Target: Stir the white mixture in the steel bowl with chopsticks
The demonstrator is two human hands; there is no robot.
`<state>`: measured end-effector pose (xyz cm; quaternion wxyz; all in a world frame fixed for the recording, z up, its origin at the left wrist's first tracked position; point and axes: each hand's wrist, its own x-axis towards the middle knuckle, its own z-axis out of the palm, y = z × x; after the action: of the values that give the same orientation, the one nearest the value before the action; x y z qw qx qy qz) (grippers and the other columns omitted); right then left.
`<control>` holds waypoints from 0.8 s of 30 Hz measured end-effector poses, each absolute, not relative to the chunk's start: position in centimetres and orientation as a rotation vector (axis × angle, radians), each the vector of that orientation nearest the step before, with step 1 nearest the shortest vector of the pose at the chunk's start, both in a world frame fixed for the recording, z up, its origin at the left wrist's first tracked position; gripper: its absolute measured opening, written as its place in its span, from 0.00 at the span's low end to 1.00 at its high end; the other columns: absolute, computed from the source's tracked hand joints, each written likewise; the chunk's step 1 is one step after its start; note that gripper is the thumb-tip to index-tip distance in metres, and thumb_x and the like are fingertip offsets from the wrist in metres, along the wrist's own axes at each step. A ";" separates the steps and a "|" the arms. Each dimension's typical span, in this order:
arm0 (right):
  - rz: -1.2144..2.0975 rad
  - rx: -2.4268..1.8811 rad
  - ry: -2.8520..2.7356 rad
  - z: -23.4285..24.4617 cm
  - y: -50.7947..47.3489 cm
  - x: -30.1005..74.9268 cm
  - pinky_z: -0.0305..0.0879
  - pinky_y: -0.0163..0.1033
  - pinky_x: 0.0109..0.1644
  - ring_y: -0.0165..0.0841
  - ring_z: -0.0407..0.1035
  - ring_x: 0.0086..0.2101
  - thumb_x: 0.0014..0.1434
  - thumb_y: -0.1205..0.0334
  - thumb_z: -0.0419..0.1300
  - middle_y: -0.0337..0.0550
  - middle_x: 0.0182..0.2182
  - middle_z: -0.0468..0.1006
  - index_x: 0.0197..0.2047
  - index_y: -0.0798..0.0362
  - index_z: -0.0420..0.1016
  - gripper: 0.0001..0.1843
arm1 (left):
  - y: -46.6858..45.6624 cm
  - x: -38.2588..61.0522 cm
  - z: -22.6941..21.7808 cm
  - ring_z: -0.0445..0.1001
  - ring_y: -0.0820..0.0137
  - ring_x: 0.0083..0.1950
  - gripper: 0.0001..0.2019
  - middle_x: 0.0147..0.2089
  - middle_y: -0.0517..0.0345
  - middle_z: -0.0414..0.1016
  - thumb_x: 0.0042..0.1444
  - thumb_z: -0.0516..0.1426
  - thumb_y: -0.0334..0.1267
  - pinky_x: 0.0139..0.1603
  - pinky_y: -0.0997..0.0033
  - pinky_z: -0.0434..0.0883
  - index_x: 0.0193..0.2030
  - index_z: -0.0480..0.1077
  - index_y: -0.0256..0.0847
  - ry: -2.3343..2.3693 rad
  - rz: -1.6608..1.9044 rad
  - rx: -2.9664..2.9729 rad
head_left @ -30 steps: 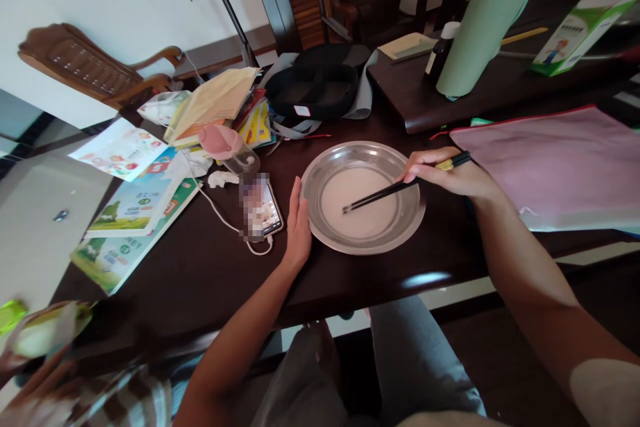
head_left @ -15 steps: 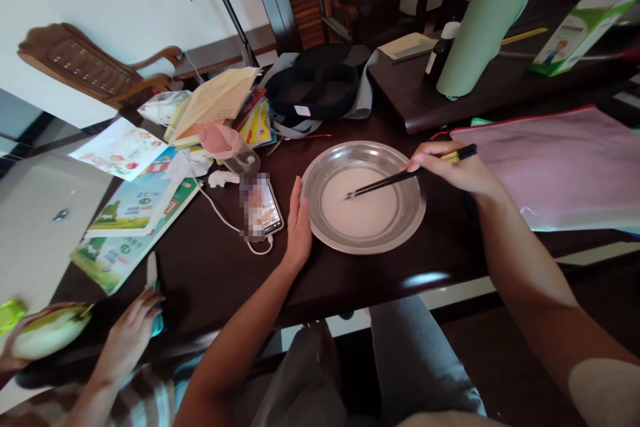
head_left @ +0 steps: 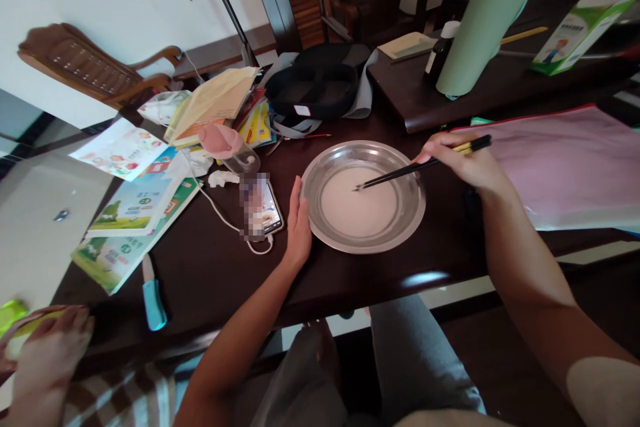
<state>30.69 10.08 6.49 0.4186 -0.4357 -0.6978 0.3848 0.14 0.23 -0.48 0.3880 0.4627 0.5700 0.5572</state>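
- We see the left hand [head_left: 299, 225] lying on its edge on the dark table [head_left: 210, 267], with the fingers stretched out and kept close together.
- Its palm side rests against the left rim of the round metal dish [head_left: 407, 217]; it closes around nothing, it only leans on the dish.
- The right hand [head_left: 465, 163] is closed on a pair of black chopsticks [head_left: 395, 173], pinched between the thumb and the first fingers near their upper end, where a yellow band shows.
- The chopsticks lie close together, almost as one line, and slant down to the left over the far right rim of the dish.
- Their tips are in the pale liquid [head_left: 359, 207] that covers the flat bottom of the dish, a little above its middle; we cannot tell whether they touch the metal below.
- The dish stands near the front edge of the table, between the two hands.
- Just left of the left hand lies a phone [head_left: 261, 208] with a white cable plugged in.
- Further left, near the table edge, lies a small knife with a blue handle [head_left: 153, 293], well apart from the dish.
- In the lower left corner another person's hand [head_left: 47, 350] is in view, blurred.
- To the right of the right hand lies a large pink folder [head_left: 565, 167].
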 end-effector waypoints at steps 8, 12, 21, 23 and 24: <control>1.146 -0.978 -1.950 6.3 9.7 30.3 0.67 0.40 0.42 0.36 0.77 0.35 0.59 0.49 0.64 0.42 0.31 0.85 0.29 0.49 0.83 0.15 | 0.1 0.5 0.2 0.50 0.65 0.79 0.30 0.78 0.59 0.53 0.67 0.51 0.54 0.79 0.61 0.48 0.73 0.57 0.50 1.493 1.388 1.189; 0.997 -1.078 -1.804 6.4 10.0 30.9 0.66 0.40 0.42 0.35 0.76 0.34 0.60 0.49 0.64 0.41 0.30 0.85 0.28 0.49 0.83 0.15 | 0.1 0.6 0.2 0.52 0.64 0.79 0.31 0.78 0.58 0.53 0.67 0.51 0.54 0.78 0.61 0.49 0.74 0.56 0.49 1.481 1.399 1.182; 1.140 -0.976 -1.940 6.5 9.7 30.3 0.69 0.41 0.43 0.37 0.78 0.36 0.58 0.47 0.65 0.43 0.31 0.85 0.29 0.49 0.84 0.16 | 0.1 0.8 0.4 0.52 0.64 0.78 0.31 0.78 0.58 0.53 0.67 0.51 0.55 0.78 0.61 0.50 0.74 0.56 0.49 1.487 1.394 1.180; 1.085 -1.017 -1.905 6.5 9.8 30.4 0.68 0.40 0.43 0.37 0.78 0.37 0.59 0.47 0.64 0.42 0.31 0.85 0.30 0.48 0.84 0.15 | 0.1 0.8 0.3 0.52 0.64 0.79 0.30 0.78 0.59 0.54 0.67 0.51 0.55 0.78 0.61 0.50 0.73 0.56 0.50 1.497 1.390 1.187; 1.045 -1.051 -1.857 6.5 9.9 30.6 0.68 0.40 0.43 0.36 0.77 0.36 0.59 0.48 0.64 0.41 0.31 0.85 0.29 0.48 0.84 0.15 | 0.1 0.8 0.3 0.52 0.64 0.79 0.30 0.78 0.59 0.54 0.67 0.51 0.55 0.78 0.61 0.50 0.73 0.57 0.51 1.498 1.389 1.188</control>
<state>30.60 9.87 6.51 0.3737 -0.4102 -0.7250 0.4080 0.79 0.08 0.31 0.3794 0.4651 0.5866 0.5437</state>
